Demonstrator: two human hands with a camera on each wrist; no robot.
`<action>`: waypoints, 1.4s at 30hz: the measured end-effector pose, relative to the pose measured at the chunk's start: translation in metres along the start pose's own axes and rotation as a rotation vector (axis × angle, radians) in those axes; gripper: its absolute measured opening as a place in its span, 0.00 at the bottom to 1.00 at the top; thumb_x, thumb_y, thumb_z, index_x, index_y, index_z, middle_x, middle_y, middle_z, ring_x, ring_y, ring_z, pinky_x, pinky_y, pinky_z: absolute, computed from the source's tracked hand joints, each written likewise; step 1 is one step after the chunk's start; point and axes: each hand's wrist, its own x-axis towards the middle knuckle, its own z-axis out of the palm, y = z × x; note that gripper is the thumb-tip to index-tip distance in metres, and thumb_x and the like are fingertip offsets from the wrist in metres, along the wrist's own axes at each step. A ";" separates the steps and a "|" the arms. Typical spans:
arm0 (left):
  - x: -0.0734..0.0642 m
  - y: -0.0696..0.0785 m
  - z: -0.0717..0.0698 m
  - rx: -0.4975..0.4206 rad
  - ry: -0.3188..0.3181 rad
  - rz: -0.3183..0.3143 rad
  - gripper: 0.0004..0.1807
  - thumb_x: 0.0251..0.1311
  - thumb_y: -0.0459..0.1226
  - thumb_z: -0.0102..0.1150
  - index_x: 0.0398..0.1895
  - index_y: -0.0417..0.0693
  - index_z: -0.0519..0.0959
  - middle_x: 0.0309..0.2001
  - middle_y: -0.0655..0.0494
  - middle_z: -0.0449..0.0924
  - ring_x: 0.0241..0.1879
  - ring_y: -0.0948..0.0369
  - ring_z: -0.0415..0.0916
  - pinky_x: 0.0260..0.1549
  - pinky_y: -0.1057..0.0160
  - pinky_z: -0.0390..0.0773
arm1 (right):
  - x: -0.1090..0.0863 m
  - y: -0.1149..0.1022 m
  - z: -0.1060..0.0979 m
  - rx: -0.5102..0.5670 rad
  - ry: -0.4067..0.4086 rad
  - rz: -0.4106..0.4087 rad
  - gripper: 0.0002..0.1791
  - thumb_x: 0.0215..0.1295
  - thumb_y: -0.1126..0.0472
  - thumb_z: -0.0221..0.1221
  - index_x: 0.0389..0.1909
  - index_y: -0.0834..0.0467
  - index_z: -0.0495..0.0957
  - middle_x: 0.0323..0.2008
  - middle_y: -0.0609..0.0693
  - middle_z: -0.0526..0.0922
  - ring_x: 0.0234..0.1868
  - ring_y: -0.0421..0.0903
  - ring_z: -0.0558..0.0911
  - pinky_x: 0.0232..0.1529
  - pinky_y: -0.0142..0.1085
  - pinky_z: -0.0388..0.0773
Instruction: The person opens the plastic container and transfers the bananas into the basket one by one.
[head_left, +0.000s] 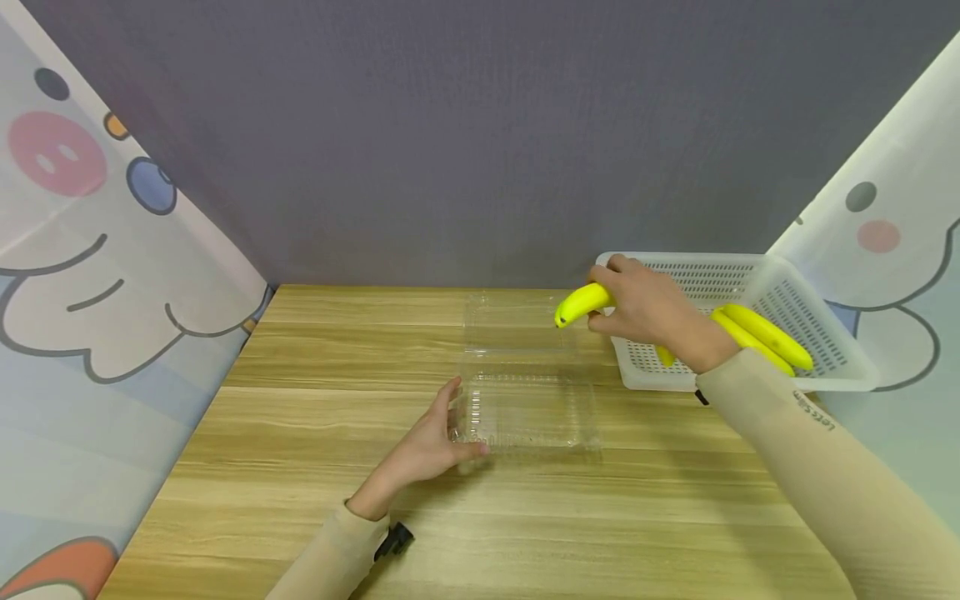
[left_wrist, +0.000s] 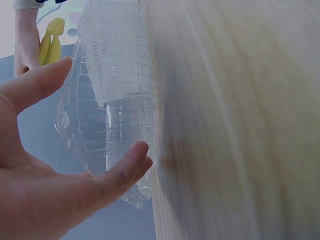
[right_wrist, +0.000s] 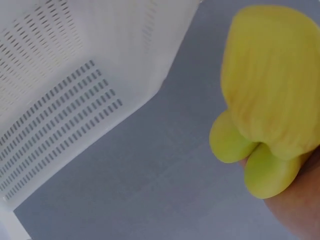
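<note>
My right hand [head_left: 641,304] grips yellow bananas [head_left: 583,305] above the left end of a white basket. In the right wrist view, a large yellow length and two rounded ends of the bananas [right_wrist: 272,75] show close together; the hand hides where they meet. On the table lies a clear plastic clamshell box [head_left: 525,412], its lid [head_left: 510,325] folded back. With fingers and thumb spread, my left hand [head_left: 427,442] is at the box's left end. In the left wrist view, its fingertips [left_wrist: 135,152] appear to touch the box's side wall.
The white perforated basket [head_left: 750,385] stands at the back right with more bananas [head_left: 765,333] in it. A grey wall [head_left: 480,142] rises behind the wooden table [head_left: 300,433]. Panels with cartoon prints [head_left: 97,250] flank both sides.
</note>
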 end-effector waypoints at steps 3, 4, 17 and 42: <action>0.000 0.000 0.000 -0.001 -0.001 0.000 0.64 0.54 0.45 0.77 0.82 0.46 0.39 0.79 0.35 0.48 0.72 0.36 0.58 0.65 0.36 0.67 | 0.001 0.009 0.000 -0.012 0.004 0.006 0.20 0.56 0.55 0.63 0.50 0.54 0.76 0.40 0.53 0.74 0.32 0.50 0.72 0.23 0.41 0.71; 0.000 0.000 0.000 -0.002 -0.002 0.000 0.64 0.54 0.45 0.77 0.82 0.46 0.39 0.79 0.35 0.48 0.72 0.35 0.59 0.65 0.36 0.67 | 0.001 0.012 0.001 -0.016 0.005 0.011 0.20 0.56 0.55 0.64 0.50 0.54 0.75 0.41 0.53 0.74 0.32 0.50 0.72 0.24 0.42 0.71; 0.001 0.001 -0.001 0.009 -0.005 0.002 0.64 0.54 0.46 0.77 0.83 0.46 0.39 0.78 0.35 0.49 0.72 0.36 0.59 0.65 0.36 0.67 | -0.002 0.045 0.009 -0.016 0.019 0.066 0.19 0.57 0.52 0.63 0.48 0.53 0.74 0.39 0.53 0.73 0.34 0.51 0.72 0.24 0.43 0.71; -0.001 0.000 0.000 0.010 -0.006 0.002 0.64 0.54 0.47 0.77 0.83 0.48 0.39 0.77 0.32 0.51 0.71 0.35 0.61 0.63 0.36 0.69 | -0.019 0.094 0.024 -0.045 -0.062 0.184 0.29 0.62 0.50 0.62 0.59 0.61 0.72 0.47 0.62 0.75 0.41 0.56 0.74 0.35 0.53 0.77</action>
